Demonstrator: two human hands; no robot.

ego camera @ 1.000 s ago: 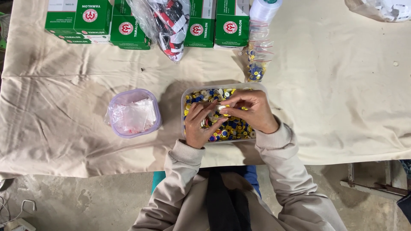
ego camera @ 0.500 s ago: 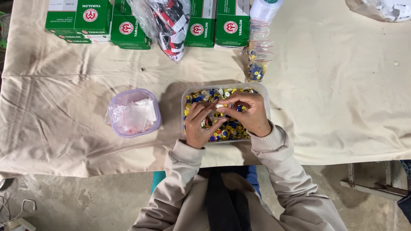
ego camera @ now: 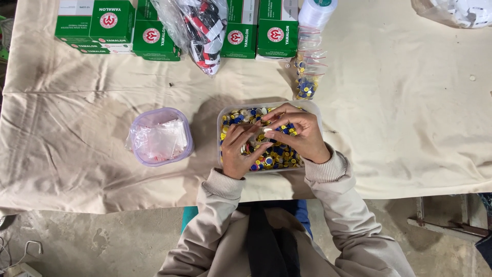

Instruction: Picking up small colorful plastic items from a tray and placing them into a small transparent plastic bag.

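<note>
A clear rectangular tub [ego camera: 221,119] full of small blue, yellow and white buttons [ego camera: 279,155] sits at the near edge of the cloth-covered table. Both my hands hover over it. My left hand [ego camera: 240,150] and my right hand [ego camera: 300,132] meet above the buttons and pinch a small clear plastic bag [ego camera: 262,135] between their fingertips. What is inside the bag I cannot make out.
A round lilac tub [ego camera: 160,136] holding clear little bags stands left of the button tub. Filled small bags [ego camera: 306,72] lie behind it under a white spool [ego camera: 318,10]. Green and white boxes [ego camera: 115,25] and a bag of red, black and white items [ego camera: 202,28] line the far edge.
My hands have shifted slightly toward me over the tub, fingers still working the small bag. Nothing else moved.
</note>
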